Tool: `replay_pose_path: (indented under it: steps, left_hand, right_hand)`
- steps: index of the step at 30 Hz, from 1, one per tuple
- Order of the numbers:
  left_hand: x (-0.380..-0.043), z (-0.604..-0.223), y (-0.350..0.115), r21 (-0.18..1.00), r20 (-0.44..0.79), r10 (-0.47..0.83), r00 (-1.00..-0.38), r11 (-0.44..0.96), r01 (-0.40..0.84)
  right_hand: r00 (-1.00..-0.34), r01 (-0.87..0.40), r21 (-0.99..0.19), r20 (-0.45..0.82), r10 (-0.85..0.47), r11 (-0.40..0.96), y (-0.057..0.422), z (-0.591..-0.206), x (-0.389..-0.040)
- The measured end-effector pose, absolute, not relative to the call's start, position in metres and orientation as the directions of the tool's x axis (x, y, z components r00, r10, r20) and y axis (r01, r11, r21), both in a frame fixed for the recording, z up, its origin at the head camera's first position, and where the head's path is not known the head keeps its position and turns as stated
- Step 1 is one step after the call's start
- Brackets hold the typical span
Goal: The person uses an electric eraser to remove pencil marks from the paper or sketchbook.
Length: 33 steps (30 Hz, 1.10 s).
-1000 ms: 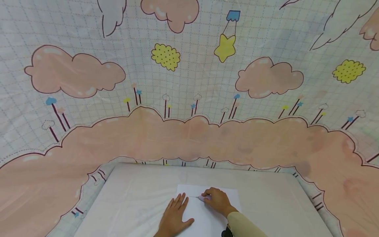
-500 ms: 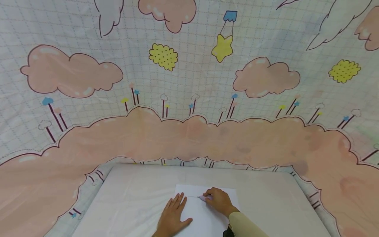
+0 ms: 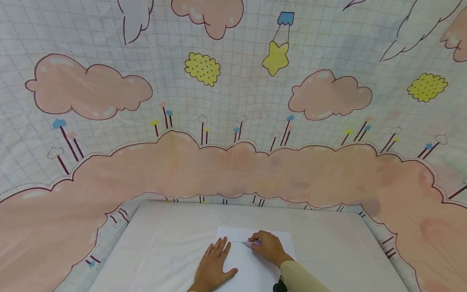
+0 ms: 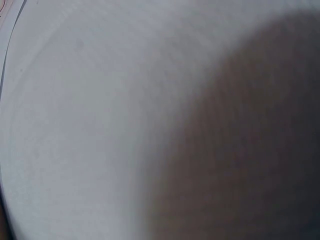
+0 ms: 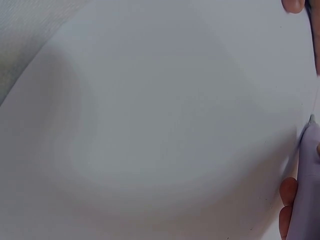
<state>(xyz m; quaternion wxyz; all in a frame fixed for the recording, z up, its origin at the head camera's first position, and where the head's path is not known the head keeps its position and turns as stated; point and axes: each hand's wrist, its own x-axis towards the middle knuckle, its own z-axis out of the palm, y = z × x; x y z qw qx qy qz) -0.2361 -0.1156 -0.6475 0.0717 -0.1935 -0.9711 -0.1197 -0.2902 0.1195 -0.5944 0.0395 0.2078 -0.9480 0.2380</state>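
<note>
A sheet of white paper (image 3: pixel 251 275) lies on the white-covered table. My left hand (image 3: pixel 213 265) rests flat on the paper's left part, fingers spread. The left wrist view holds only pale surface and a dark blur. My right hand (image 3: pixel 268 246) grips a thick lilac pen-shaped tool (image 5: pixel 307 185) with a small grey pointed tip. That tip meets the paper just right of my left fingertips, at the end of a thin line (image 3: pixel 236 242). In the right wrist view, fingertips (image 5: pixel 288 191) curl against the tool's side; its exact kind I cannot tell.
The table (image 3: pixel 164 231) ends at a back edge. Beyond it hangs a fabric backdrop (image 3: pixel 233 170) printed with clouds and stars, which also comes down along both sides. A dark object (image 3: pixel 280 285) sits at the right sleeve's cuff.
The tool's tip shifts slightly right along the line, then slightly back left, still in my right hand's grip. My left hand keeps its place on the paper. The head view sways a little.
</note>
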Motion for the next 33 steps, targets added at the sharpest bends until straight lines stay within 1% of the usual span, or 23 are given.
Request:
replay_pose_path:
  steps: [5, 11, 16, 19, 23, 33]
  left_hand:
    - [-0.237, -0.649, -0.113, 0.203, 0.173, 0.360, -0.917, 0.898, 0.391]
    - [-0.237, -0.651, -0.113, 0.206, 0.196, 0.363, -0.911, 0.893, 0.400]
    - [-0.239, -0.652, -0.114, 0.180, 0.191, 0.356, -0.915, 0.903, 0.389]
    - [-0.239, -0.651, -0.114, 0.183, 0.187, 0.353, -0.917, 0.904, 0.385]
    - [-0.237, -0.649, -0.115, 0.207, 0.186, 0.352, -0.917, 0.899, 0.387]
    - [-0.237, -0.650, -0.115, 0.194, 0.205, 0.353, -0.913, 0.900, 0.391]
  right_hand:
    - [-0.912, -0.410, -0.441, 0.172, -0.373, 0.798, 0.121, -0.594, -0.290]
    - [-0.916, -0.402, -0.429, 0.168, -0.365, 0.809, 0.125, -0.596, -0.289]
    - [-0.924, -0.382, -0.441, 0.160, -0.348, 0.812, 0.129, -0.594, -0.289]
    - [-0.926, -0.375, -0.450, 0.153, -0.344, 0.811, 0.131, -0.593, -0.288]
    - [-0.920, -0.389, -0.451, 0.155, -0.359, 0.803, 0.131, -0.593, -0.287]
    - [-0.914, -0.405, -0.432, 0.165, -0.371, 0.806, 0.123, -0.595, -0.291]
